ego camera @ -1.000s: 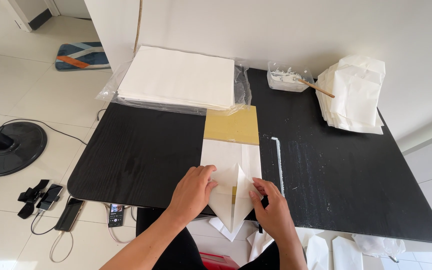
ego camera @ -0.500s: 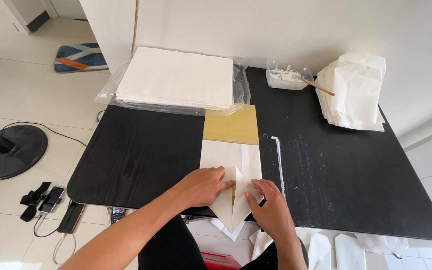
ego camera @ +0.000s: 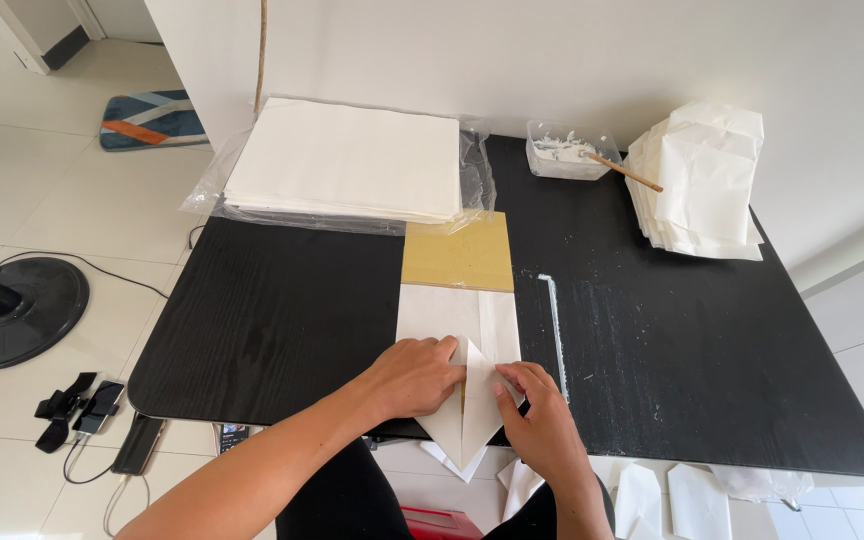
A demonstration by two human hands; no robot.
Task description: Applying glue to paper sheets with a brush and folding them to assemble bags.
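Both hands, left (ego camera: 414, 377) and right (ego camera: 542, 425), flat and open on folded white paper (ego camera: 472, 345) overhanging the black table's (ego camera: 272, 330) near edge.

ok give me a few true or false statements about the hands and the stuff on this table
1. Both hands rest on the folded white paper at the near table edge. True.
2. The left hand holds the wooden stick. False: the stick leans in the clear tub at the far edge, untouched.
3. A stack of white sheets lies on clear plastic at the far left. True.
4. The table is white. False: it is black.
5. The right hand lies on the yellow board. False: the board lies beyond the paper, untouched.
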